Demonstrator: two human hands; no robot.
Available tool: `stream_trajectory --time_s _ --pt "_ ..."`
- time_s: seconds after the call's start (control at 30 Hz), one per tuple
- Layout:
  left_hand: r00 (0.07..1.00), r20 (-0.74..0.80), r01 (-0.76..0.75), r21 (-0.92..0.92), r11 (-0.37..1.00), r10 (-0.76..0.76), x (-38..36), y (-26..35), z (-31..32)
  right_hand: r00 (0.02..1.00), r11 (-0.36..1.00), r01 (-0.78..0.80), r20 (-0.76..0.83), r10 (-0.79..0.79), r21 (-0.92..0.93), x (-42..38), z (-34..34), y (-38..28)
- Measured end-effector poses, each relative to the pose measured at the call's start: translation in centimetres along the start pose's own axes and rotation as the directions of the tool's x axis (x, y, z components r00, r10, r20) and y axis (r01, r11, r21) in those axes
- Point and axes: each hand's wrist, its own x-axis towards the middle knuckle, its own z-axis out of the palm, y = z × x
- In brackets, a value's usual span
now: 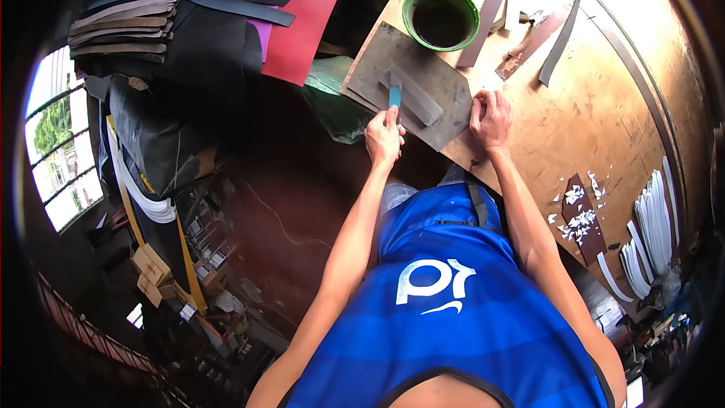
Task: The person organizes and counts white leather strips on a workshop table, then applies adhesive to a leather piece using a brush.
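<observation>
My left hand (384, 136) grips a tool with a teal handle (394, 96), its tip pointing onto a grey slab (393, 57) at the near corner of the wooden bench (604, 121). A long grey strip (417, 98) lies across the slab right beside the tool. My right hand (491, 117) rests with curled fingers on the slab's right edge, pressing it down. What the tool's tip is doing is too small to tell.
A green bucket (440, 17) stands just beyond the slab. Dark strips (563, 30) and white strips (651, 230) lie on the bench, with white offcuts (578, 208). Stacked leather pieces (121, 26) and a red sheet (310, 7) sit left, above a cluttered floor.
</observation>
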Motion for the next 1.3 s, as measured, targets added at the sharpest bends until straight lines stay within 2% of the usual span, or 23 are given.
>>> stream_trajectory --time_s 0.03,0.17,0.23,0.3,0.4,0.47,0.53,0.57,0.6,0.63,0.7,0.73,0.77,0.8,0.83,0.87,0.9,0.97,1.0,1.03,1.17,1.23,1.3 --pt "1.000 0.005 0.018 -0.035 0.999 -0.018 -1.2 -0.8 0.7 1.000 1.000 0.008 -0.002 -0.008 -0.003 0.1 0.0 -0.1" --pt "0.997 0.062 0.031 0.052 0.998 -0.034 -5.6 -3.7 2.1 1.000 1.000 0.004 0.018 -0.004 -0.004 0.2 -0.2 0.2" --pt "0.999 0.037 -0.039 0.053 0.998 0.037 -2.5 -3.9 1.1 1.000 1.000 0.010 0.004 -0.010 0.002 0.0 -0.1 0.2" --pt "0.999 -0.031 -0.036 0.040 0.999 0.038 0.7 -1.0 -0.6 1.000 1.000 0.015 0.010 -0.015 -0.002 -0.3 -0.1 0.0" --pt "0.999 0.015 0.043 0.023 0.999 -0.044 -1.4 -1.7 0.5 1.000 1.000 0.006 0.004 -0.006 -0.004 0.1 -0.2 0.0" --pt "1.000 0.029 0.009 0.075 0.997 -0.011 -4.8 -3.6 1.9 1.000 1.000 0.013 -0.012 -0.013 -0.003 0.1 0.0 0.1" --pt "1.000 0.020 -0.022 0.125 0.992 0.019 -3.9 -4.3 1.6 1.000 1.000 0.002 0.010 -0.002 0.012 -0.1 -0.3 0.1" --pt "0.999 -0.017 -0.046 0.104 0.994 0.048 -1.9 -3.6 0.5 1.000 1.000 0.002 0.009 -0.002 0.000 -0.1 -0.5 -0.1" --pt "0.997 -0.054 0.060 0.014 0.998 -0.059 -0.1 -0.6 -1.3 1.000 1.000 0.006 -0.006 -0.006 -0.009 0.1 -0.4 -0.3" --pt "0.995 -0.095 0.007 0.020 1.000 -0.005 2.3 1.2 -3.4 1.000 1.000 0.013 -0.012 -0.013 -0.001 0.0 -0.4 -0.3" --pt "0.978 -0.140 -0.109 0.276 0.955 0.152 5.2 6.1 -7.3 1.000 1.000 -0.010 0.016 0.011 -0.010 0.0 -0.3 0.0" --pt "0.967 -0.109 -0.181 0.336 0.924 0.230 5.2 9.5 -8.4 1.000 1.000 0.007 -0.003 -0.007 0.005 0.0 -0.3 0.0" --pt "0.907 -0.011 -0.367 0.472 0.802 0.422 6.1 11.3 -9.6 1.000 1.000 -0.003 -0.016 0.003 0.005 0.1 -0.3 0.0" --pt "0.784 0.104 -0.548 0.577 0.606 0.611 7.1 12.9 -10.1 1.000 1.000 0.008 -0.024 -0.008 0.013 0.1 -0.4 0.0" --pt "0.747 0.214 -0.610 0.596 0.522 0.629 5.6 16.6 -9.6 0.999 1.000 0.020 -0.031 -0.019 0.021 0.1 -0.5 -0.1" --pt "0.663 0.315 -0.677 0.640 0.365 0.679 4.4 19.5 -8.5 0.999 1.000 0.023 -0.042 -0.022 0.018 0.1 -0.6 -0.1" --pt "0.570 0.416 -0.725 0.661 0.195 0.708 3.8 21.5 -7.1 0.998 1.000 0.015 -0.057 -0.014 0.015 0.1 -0.6 0.1" --pt "0.475 0.637 -0.784 0.620 -0.037 0.607 4.4 23.8 -3.8 1.000 1.000 -0.004 -0.010 0.004 0.018 -0.1 -0.4 0.3" --pt "0.481 0.713 -0.736 0.645 -0.206 0.511 5.3 24.3 -1.9 1.000 1.000 0.002 -0.023 -0.002 0.024 -0.1 -0.4 0.4" --pt "0.421 0.758 -0.689 0.624 -0.368 0.498 6.3 24.3 -0.2 0.999 1.000 -0.006 -0.041 0.007 0.025 -0.1 -0.4 0.3" --pt "0.354 0.828 -0.672 0.549 -0.498 0.434 8.8 23.8 4.2 0.998 1.000 -0.024 -0.053 0.025 0.021 -0.2 -0.6 0.2" --pt "0.361 0.841 -0.683 0.533 -0.499 0.404 8.8 23.5 5.1 0.999 0.999 -0.014 -0.039 0.015 0.031 -0.2 -0.5 0.3" --pt "0.415 0.833 -0.684 0.551 -0.478 0.366 8.9 23.6 5.1 0.999 0.999 -0.032 -0.033 0.033 0.019 -0.4 -0.4 0.5"
